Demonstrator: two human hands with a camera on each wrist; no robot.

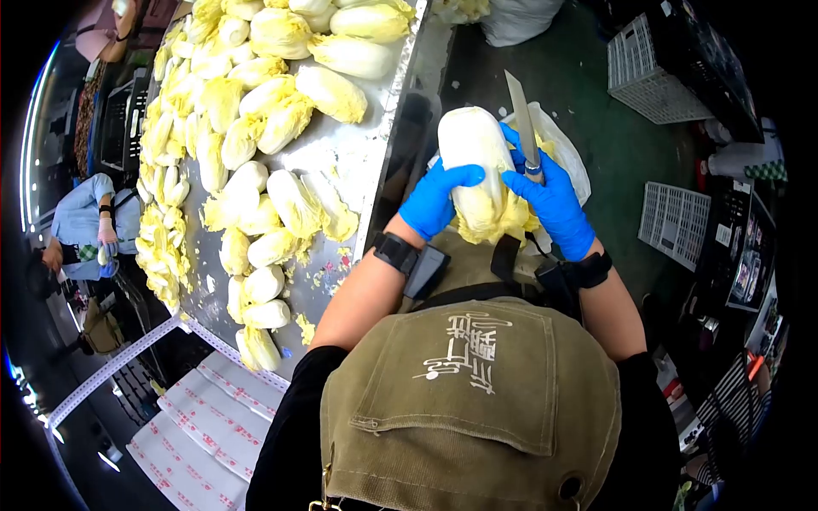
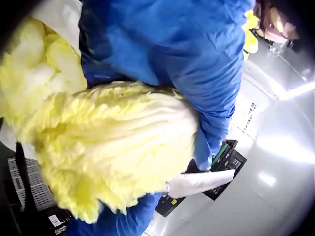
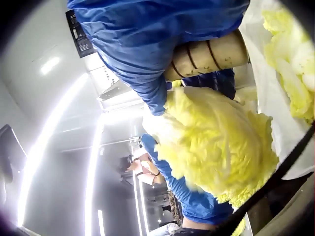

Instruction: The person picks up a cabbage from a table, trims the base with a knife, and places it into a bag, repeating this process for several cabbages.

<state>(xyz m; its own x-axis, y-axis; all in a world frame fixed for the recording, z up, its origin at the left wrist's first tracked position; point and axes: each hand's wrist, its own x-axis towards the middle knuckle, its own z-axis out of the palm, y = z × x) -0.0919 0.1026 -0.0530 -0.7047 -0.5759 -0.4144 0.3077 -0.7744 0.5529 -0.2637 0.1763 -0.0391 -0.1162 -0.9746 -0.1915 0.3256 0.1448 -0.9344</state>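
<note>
A pale cabbage (image 1: 474,145) with yellow leaf tips is held upright in front of the apron. My gloved left hand (image 1: 433,198) grips its left side, the thumb across the front. On the other side, my gloved right hand (image 1: 558,204) curls round the knife handle (image 3: 211,55), its thumb touching the cabbage. The knife blade (image 1: 521,115) points up and away, beside the cabbage. In the left wrist view, the cabbage (image 2: 118,142) lies against the left palm (image 2: 162,44), with the blade (image 2: 202,183) beyond it.
Many cabbages (image 1: 281,128) cover the metal table (image 1: 294,332) at the left. Behind my hands is a white bag (image 1: 567,153) with yellow leaves. Grey crates (image 1: 673,223) stand on the floor at the right. White printed boxes (image 1: 204,426) sit lower left. Another person (image 1: 94,221) is at the far left.
</note>
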